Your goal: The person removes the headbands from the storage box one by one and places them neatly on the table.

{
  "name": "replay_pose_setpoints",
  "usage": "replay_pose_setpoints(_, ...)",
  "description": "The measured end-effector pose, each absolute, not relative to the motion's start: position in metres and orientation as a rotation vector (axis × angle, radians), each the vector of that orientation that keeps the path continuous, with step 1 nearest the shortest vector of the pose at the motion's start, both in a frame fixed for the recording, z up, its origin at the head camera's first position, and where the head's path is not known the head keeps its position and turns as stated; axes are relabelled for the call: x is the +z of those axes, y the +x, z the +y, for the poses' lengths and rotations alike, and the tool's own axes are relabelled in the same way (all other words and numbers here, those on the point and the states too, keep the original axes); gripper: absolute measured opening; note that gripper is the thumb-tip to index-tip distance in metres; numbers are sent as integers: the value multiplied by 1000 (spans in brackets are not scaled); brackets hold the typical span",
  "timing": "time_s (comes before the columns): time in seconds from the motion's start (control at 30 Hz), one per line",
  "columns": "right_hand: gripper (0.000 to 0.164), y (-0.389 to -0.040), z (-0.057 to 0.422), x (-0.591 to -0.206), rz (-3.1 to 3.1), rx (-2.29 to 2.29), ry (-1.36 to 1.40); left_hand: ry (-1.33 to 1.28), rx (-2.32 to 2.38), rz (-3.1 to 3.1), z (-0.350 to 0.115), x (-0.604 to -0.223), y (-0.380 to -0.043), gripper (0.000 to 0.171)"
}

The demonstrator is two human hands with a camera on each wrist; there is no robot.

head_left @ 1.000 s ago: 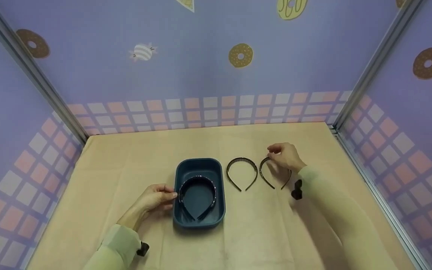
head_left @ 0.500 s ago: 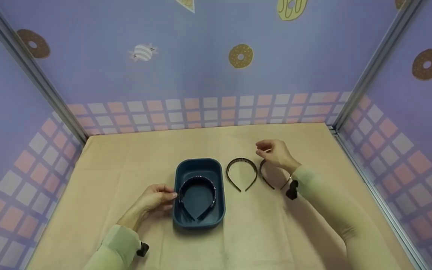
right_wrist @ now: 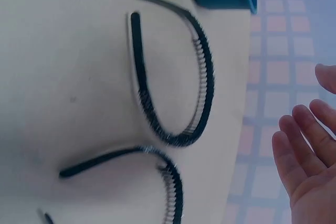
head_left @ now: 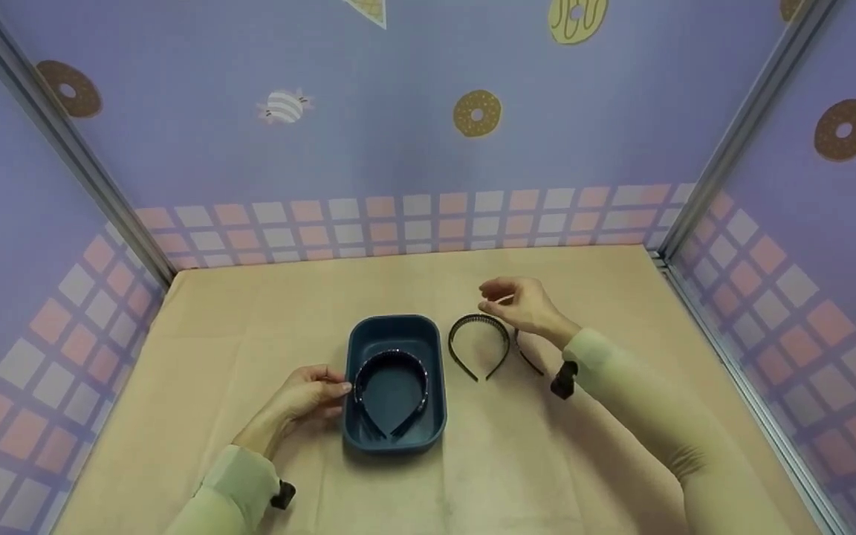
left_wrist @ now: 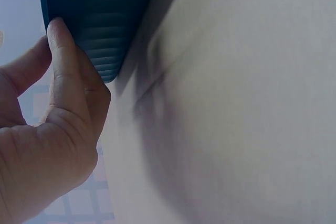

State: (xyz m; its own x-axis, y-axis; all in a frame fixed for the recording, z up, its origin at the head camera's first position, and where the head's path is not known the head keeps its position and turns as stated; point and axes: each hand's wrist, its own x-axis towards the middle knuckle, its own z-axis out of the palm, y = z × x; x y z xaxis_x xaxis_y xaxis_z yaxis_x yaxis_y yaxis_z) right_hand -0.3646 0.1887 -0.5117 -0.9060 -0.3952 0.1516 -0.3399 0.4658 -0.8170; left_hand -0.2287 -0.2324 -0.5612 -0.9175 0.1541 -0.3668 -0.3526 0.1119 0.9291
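Note:
My left hand [head_left: 303, 392] pinches the left rim of a deep blue rectangular tub [head_left: 397, 319], thumb at the edge and fingers against the outer wall. Inside the tub lies a dark headband [head_left: 426, 371] with small shiny dots; its lower ends look doubled. To the tub's right, a black toothed headband [head_left: 451, 338] rests on the cloth. Another black headband [head_left: 529, 358] sits farther right, partly hidden by my right hand [head_left: 526, 306]. That hand hovers over the two headbands with fingers loosely bent, holding nothing. The right wrist view shows its fingers [right_wrist: 302, 145] apart from both.
A pale cloth [head_left: 250, 312] covers the table. Purple printed walls [head_left: 398, 148] with pink and white checks stand at the back and both sides, joined by metal corner posts [head_left: 740, 134].
My right hand has moved left from above the far-right headband to the top of the middle one. My left hand, the tub and the headbands stay where they were.

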Motion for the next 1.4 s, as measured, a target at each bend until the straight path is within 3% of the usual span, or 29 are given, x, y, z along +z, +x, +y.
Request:
replay_pose_setpoints(0.67,36,-341,122,-506,2535,-1415,-937,-181,1871,2015,-233,-557,-231,9)
replay_pose_setpoints(1.4,37,-322,71,-527,2491,-1340,-1084,-218,1892,1961,-230,-557,-231,11)
